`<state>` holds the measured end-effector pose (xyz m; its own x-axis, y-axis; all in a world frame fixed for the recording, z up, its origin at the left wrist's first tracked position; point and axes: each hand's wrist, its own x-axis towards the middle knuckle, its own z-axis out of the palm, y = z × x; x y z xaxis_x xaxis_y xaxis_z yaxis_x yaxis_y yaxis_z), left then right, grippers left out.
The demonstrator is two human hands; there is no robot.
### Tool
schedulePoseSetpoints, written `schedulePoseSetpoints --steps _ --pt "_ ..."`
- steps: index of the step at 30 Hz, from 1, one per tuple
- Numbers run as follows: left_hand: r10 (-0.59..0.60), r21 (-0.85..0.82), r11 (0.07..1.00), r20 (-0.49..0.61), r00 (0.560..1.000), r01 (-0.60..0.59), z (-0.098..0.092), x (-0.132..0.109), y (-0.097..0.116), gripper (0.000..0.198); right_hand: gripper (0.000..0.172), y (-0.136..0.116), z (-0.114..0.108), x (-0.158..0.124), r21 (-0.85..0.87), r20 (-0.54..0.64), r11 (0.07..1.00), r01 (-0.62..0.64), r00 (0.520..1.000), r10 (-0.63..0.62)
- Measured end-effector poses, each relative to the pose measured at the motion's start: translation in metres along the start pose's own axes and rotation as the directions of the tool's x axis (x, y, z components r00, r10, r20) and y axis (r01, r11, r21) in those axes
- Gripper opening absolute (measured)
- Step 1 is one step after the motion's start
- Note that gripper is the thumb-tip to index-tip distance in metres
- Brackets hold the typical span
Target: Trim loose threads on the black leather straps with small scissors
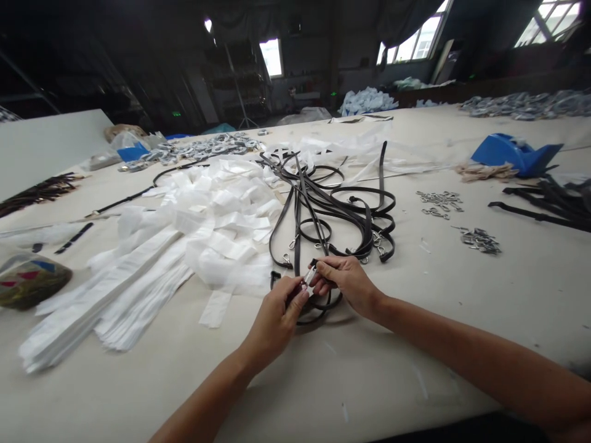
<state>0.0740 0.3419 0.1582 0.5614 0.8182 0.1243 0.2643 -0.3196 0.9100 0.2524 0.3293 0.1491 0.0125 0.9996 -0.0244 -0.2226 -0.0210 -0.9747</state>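
Observation:
Both hands meet over the near end of a tangle of dark flat straps (298,243) on the table. A small whitish, shiny piece (310,275) shows between my fingertips, beside a dark strap end; its exact kind is too small to make out. My right hand (347,282) is closed, pinching the dark end from above. My left hand (281,312) is closed too, its thumb and fingers pressed together at the piece's lower end. Several metal snap hooks (379,239) hang on the straps just beyond my hands. A dark strap loop lies under my fingers.
White plastic sleeves (217,209) lie heaped on the left. To the right are loose snap hooks (438,202), a pile of small metal parts (480,240), a blue tape dispenser (514,155) and more dark straps (545,212). A patterned bag (34,280) sits at far left.

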Motion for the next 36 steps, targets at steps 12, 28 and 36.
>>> schedulePoseSetpoints --steps 12,28,36 --pt "-0.043 -0.014 0.999 0.003 0.999 0.043 0.003 -0.001 -0.003 0.029 0.034 0.005 0.001 0.001 0.037 -0.008 0.998 0.046 0.999 -0.046" --pt "0.029 0.030 0.999 0.025 0.999 -0.029 -0.002 -0.002 -0.002 0.024 0.034 0.003 0.000 0.000 -0.153 0.121 0.981 0.122 0.987 -0.104" --pt "0.086 0.129 0.987 0.073 0.994 -0.095 -0.007 -0.002 -0.003 0.028 0.035 0.003 -0.006 0.003 -0.070 0.199 0.997 -0.042 0.978 0.055"
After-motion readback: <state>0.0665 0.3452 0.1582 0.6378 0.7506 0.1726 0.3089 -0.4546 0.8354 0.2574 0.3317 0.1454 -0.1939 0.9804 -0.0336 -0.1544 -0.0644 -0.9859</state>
